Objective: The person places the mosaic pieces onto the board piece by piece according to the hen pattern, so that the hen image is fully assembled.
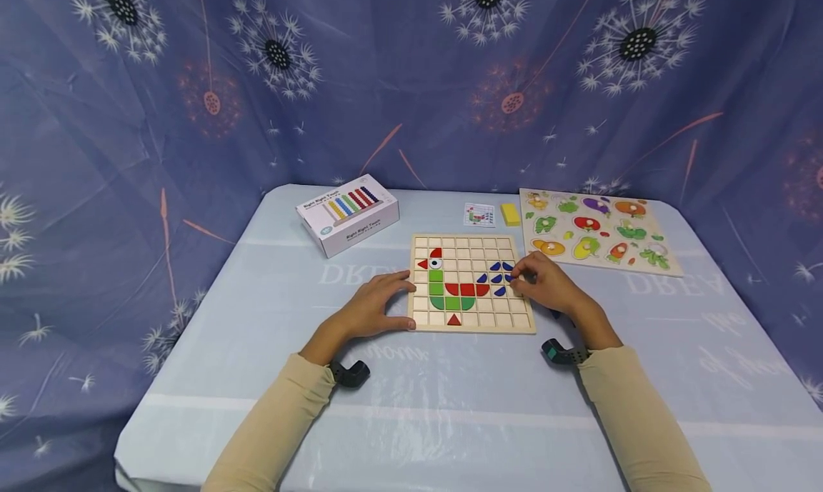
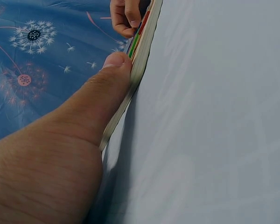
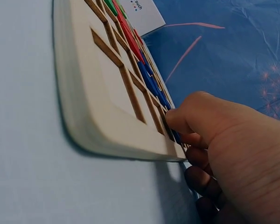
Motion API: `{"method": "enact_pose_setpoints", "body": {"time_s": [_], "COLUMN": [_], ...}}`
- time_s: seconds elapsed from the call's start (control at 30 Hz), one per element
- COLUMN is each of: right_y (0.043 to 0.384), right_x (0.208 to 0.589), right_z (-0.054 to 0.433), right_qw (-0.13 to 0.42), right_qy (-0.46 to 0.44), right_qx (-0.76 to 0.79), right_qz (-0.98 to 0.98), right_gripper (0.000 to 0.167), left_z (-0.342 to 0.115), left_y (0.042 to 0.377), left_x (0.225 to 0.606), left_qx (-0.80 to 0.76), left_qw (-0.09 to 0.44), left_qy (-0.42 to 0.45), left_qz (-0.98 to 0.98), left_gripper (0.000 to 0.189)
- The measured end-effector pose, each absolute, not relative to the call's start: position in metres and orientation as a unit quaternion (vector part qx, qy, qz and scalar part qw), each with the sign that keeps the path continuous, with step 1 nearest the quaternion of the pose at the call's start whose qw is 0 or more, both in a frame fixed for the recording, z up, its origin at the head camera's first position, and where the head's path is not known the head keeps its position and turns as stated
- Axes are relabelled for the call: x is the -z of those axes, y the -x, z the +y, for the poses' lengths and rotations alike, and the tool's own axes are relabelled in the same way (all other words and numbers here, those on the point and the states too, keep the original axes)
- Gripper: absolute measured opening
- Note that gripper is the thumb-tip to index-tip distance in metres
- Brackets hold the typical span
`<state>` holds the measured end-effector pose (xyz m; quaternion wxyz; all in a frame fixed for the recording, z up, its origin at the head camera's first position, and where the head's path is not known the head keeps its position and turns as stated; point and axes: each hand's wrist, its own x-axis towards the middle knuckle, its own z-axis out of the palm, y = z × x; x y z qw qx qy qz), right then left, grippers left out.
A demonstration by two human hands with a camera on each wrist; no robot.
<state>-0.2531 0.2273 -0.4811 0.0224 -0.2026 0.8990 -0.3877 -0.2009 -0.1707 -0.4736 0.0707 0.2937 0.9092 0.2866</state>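
Observation:
A wooden grid board (image 1: 469, 323) lies on the table with coloured pieces forming a bird: green squares (image 1: 436, 289), red pieces (image 1: 467, 290), a round eye piece (image 1: 436, 263) and several blue petal-shaped pieces (image 1: 495, 266). My left hand (image 1: 373, 305) rests at the board's left side, fingers spread along the edge and thumb at the near corner. Over the right-hand cells, my right hand (image 1: 546, 283) pinches a blue petal-shaped piece (image 1: 509, 278) between thumb and fingertips, low at the grid. In the right wrist view, its thumb (image 3: 179, 119) partly hides that piece.
A white toy box (image 1: 350, 213) stands at the back left. Behind the board lie a small picture card (image 1: 479, 215) of the bird and a yellow block (image 1: 511, 214). A vegetable puzzle board (image 1: 598, 231) lies at the back right, close beside the right hand.

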Motion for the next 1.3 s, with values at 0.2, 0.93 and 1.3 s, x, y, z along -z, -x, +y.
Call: {"method": "enact_pose_setpoints", "body": {"time_s": [0.2, 0.93, 1.3], "right_y": [0.251, 0.207, 0.185], "right_x": [0.478, 0.456, 0.462], "right_z": [0.229, 0.28, 0.295], "right_qw": [0.039, 0.053, 0.014], "right_qy": [0.211, 0.263, 0.287], "right_qx": [0.39, 0.316, 0.303], "right_qz": [0.896, 0.91, 0.909], "right_gripper": [0.013, 0.028, 0.034], "left_z": [-0.171, -0.171, -0.17], "left_y": [0.2, 0.201, 0.201], "left_x": [0.472, 0.47, 0.47], "left_qx": [-0.289, -0.285, -0.285], "left_qw": [0.079, 0.072, 0.074], "left_qy": [-0.287, -0.296, -0.292], "left_qz": [0.91, 0.909, 0.91], "left_gripper": [0.07, 0.07, 0.07]}}
